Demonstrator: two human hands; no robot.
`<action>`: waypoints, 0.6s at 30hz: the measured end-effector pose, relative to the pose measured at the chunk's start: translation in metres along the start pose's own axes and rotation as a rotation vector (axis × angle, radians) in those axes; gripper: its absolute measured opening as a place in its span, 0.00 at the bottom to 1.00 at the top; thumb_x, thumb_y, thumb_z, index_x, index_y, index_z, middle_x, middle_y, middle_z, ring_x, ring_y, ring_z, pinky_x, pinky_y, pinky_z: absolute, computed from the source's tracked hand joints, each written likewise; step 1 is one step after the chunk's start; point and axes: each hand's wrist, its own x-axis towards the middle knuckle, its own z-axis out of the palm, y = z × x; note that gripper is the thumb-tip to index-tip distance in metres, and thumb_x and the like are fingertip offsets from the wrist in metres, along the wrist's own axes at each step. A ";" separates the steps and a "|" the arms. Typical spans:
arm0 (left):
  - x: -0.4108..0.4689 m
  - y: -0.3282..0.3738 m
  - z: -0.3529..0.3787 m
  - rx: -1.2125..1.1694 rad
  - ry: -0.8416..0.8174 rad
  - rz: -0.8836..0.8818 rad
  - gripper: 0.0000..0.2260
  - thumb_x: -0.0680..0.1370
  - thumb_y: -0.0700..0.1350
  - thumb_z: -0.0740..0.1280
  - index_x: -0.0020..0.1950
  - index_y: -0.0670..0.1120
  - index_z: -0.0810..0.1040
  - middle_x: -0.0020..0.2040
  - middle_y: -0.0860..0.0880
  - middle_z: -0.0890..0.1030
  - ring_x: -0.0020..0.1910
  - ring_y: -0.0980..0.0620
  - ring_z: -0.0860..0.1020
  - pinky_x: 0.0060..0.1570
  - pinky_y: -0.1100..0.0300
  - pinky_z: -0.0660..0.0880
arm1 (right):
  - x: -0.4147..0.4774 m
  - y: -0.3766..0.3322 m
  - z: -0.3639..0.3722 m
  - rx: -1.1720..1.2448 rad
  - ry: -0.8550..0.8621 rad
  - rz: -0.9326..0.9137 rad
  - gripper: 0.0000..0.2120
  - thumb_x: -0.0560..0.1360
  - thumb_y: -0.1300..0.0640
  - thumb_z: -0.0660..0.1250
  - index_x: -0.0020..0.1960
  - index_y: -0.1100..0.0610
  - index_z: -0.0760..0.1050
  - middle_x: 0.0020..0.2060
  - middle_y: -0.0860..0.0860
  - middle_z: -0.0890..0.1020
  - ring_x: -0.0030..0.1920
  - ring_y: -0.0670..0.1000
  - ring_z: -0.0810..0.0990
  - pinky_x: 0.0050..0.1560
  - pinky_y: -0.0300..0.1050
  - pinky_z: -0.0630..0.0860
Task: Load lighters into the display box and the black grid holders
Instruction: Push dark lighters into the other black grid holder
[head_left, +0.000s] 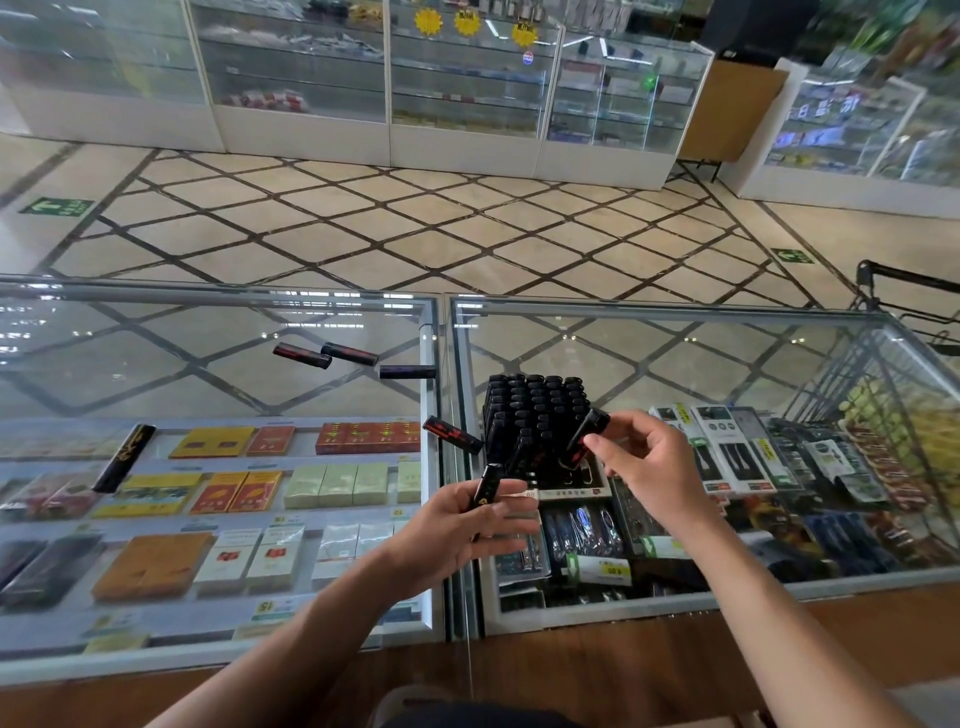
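A black grid holder (535, 415) packed with several black lighters stands on the glass counter, just right of the seam between the two cases. My right hand (649, 467) pinches a black and red lighter (586, 435) at the holder's near right side. My left hand (467, 525) grips another black lighter (485, 491) upright, below and left of the holder. One more lighter (453, 434) lies at the holder's left side. Three lighters (302, 356) (349, 353) (407, 371) lie loose on the glass further left.
A long black box (123, 457) lies on the left case's glass. Cigarette packs (218, 488) fill the left case, packaged goods (727, 452) the right one. A wire basket (893, 415) stands at the right. The tiled floor and white display cabinets (467, 78) lie beyond.
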 end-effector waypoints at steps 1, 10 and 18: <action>0.000 0.000 0.000 -0.001 0.000 0.001 0.21 0.78 0.41 0.66 0.71 0.39 0.73 0.65 0.39 0.82 0.64 0.39 0.80 0.64 0.47 0.78 | 0.002 0.004 -0.004 -0.030 0.024 -0.004 0.05 0.75 0.57 0.76 0.50 0.54 0.82 0.38 0.47 0.85 0.36 0.47 0.82 0.40 0.37 0.79; 0.000 -0.002 -0.001 0.000 0.024 0.010 0.15 0.83 0.38 0.62 0.70 0.39 0.73 0.64 0.37 0.82 0.63 0.38 0.81 0.61 0.48 0.79 | 0.014 0.031 -0.010 -0.327 0.047 -0.018 0.10 0.75 0.56 0.76 0.55 0.52 0.82 0.39 0.43 0.86 0.37 0.41 0.85 0.41 0.44 0.84; 0.000 -0.001 -0.002 -0.014 0.026 0.009 0.15 0.83 0.37 0.62 0.70 0.38 0.73 0.63 0.36 0.82 0.62 0.38 0.81 0.59 0.50 0.80 | 0.014 0.031 -0.005 -0.311 0.040 -0.014 0.09 0.75 0.57 0.76 0.54 0.51 0.81 0.41 0.43 0.86 0.33 0.46 0.85 0.37 0.57 0.84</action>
